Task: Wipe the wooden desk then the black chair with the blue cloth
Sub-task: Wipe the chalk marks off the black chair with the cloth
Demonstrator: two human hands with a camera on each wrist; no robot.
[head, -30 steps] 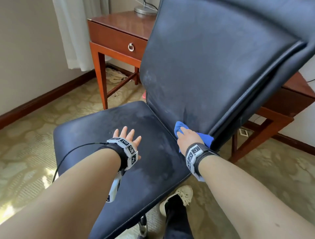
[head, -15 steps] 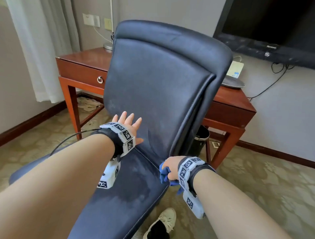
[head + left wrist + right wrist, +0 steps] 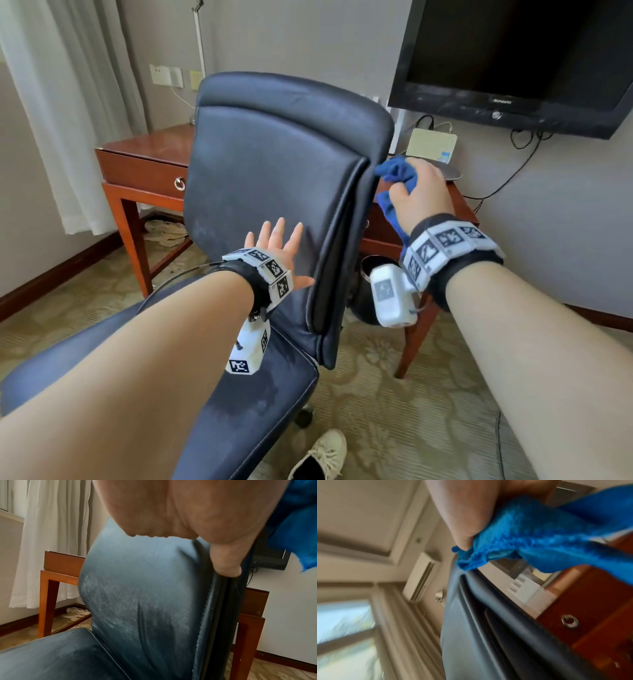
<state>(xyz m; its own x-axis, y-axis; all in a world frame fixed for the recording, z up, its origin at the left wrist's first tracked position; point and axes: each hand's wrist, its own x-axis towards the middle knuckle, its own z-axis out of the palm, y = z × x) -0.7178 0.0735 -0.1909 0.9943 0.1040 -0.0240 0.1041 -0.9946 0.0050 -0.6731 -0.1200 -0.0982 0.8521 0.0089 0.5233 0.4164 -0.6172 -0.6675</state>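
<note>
The right hand (image 3: 419, 195) has its fingers curled round the bunched blue cloth (image 3: 397, 174), holding it up against the right edge of the chair (image 3: 274, 178) back, near the top corner. From the right wrist view the cloth meets the seam where the padded front joins the rear shell, likely so the wipe can follow that groove. A loose tail of cloth hangs below the hand, over the front edge of the bench (image 3: 144, 161) behind the chair. The left hand (image 3: 277, 246) is flat and spread on the lower front of the chair back, fingers straight, thumb at the side seam, gripping nothing; I judge it braces the back so it won't give under the wiping. The seat shows darker streaks among dusty patches, so the chair looks part done. A television (image 3: 513, 58) hangs on the wall above the bench's right end
</note>
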